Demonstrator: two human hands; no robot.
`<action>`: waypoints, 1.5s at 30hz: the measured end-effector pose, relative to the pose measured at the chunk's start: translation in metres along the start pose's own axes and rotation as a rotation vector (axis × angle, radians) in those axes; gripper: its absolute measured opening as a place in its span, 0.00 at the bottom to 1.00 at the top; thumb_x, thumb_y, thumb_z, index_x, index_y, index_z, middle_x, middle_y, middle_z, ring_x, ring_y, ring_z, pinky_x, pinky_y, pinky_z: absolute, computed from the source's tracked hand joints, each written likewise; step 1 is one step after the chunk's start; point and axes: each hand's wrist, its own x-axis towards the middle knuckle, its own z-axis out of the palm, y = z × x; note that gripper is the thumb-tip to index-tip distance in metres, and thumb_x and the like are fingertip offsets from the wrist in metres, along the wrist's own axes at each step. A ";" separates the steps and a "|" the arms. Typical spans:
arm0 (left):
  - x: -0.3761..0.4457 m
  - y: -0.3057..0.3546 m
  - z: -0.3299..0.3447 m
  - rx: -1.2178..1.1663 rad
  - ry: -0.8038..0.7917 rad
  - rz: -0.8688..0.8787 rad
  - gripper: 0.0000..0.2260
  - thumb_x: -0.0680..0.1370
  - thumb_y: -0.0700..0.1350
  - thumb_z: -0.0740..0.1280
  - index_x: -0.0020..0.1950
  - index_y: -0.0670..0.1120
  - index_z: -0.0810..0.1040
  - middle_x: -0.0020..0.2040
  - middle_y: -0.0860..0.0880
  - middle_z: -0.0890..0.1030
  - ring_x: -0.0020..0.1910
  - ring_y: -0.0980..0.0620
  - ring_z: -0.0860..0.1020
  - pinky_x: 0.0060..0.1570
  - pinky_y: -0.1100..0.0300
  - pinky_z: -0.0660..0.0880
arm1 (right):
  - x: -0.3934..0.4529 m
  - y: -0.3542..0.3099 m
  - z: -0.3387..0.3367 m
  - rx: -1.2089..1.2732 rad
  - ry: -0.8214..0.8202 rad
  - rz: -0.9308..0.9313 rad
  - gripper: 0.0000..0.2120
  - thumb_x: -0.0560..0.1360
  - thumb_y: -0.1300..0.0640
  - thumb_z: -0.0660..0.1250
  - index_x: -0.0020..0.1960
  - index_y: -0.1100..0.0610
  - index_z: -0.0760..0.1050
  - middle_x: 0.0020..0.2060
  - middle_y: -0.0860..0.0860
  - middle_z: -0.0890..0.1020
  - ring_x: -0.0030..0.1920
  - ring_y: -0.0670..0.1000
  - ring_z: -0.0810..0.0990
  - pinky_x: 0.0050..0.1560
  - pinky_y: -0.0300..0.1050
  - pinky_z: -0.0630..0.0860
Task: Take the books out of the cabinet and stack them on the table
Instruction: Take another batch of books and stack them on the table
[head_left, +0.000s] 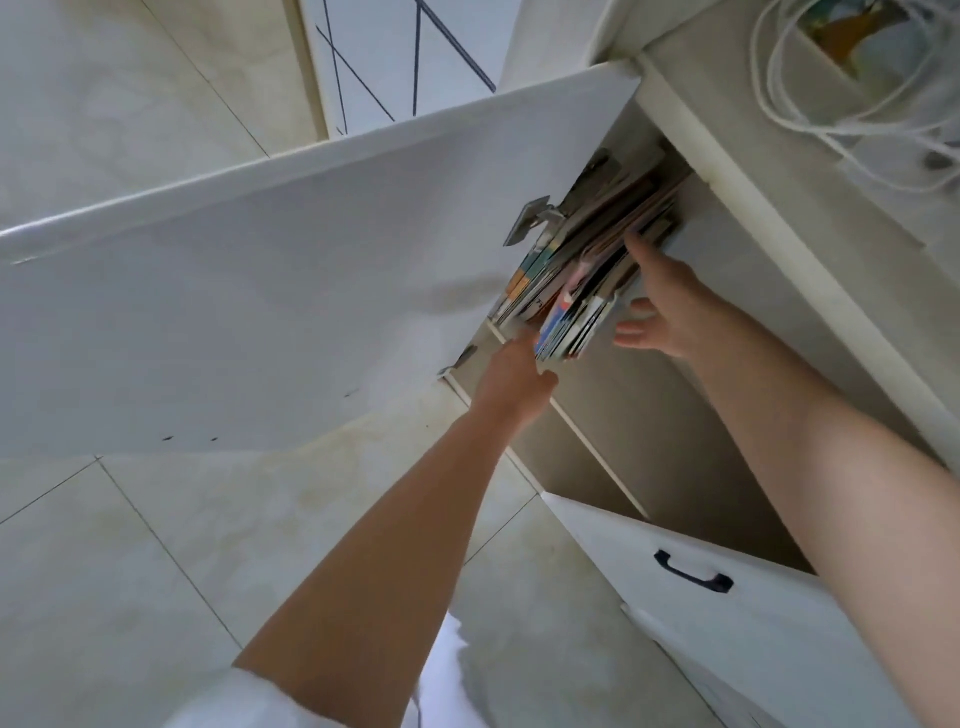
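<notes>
Cabinet (779, 291) (open): hands flanking books (576, 291)

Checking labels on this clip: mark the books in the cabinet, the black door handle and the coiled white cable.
books (571, 291): head view, on the near edges of the bundle.
black door handle (693, 571): head view, on its bar.
coiled white cable (779, 98): head view, on the left of the loops.
</notes>
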 end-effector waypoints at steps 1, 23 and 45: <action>0.006 -0.001 0.003 -0.009 0.012 -0.002 0.24 0.76 0.39 0.65 0.72 0.47 0.66 0.62 0.45 0.77 0.46 0.50 0.78 0.44 0.55 0.77 | 0.005 -0.004 0.003 -0.009 -0.011 -0.001 0.37 0.73 0.34 0.64 0.74 0.50 0.58 0.70 0.60 0.67 0.57 0.64 0.76 0.54 0.59 0.75; 0.060 -0.016 0.076 0.006 0.184 0.200 0.29 0.74 0.44 0.70 0.73 0.47 0.63 0.66 0.44 0.75 0.62 0.43 0.76 0.57 0.48 0.76 | 0.057 0.013 0.005 -0.215 0.186 -0.154 0.25 0.73 0.60 0.64 0.68 0.54 0.60 0.48 0.58 0.77 0.44 0.60 0.82 0.39 0.52 0.80; 0.014 -0.057 0.104 -0.264 0.526 0.237 0.23 0.64 0.48 0.75 0.57 0.51 0.74 0.48 0.55 0.81 0.43 0.55 0.78 0.40 0.61 0.75 | 0.008 0.065 0.037 -0.437 0.020 -0.282 0.14 0.75 0.63 0.57 0.59 0.67 0.70 0.54 0.66 0.78 0.53 0.68 0.79 0.53 0.64 0.78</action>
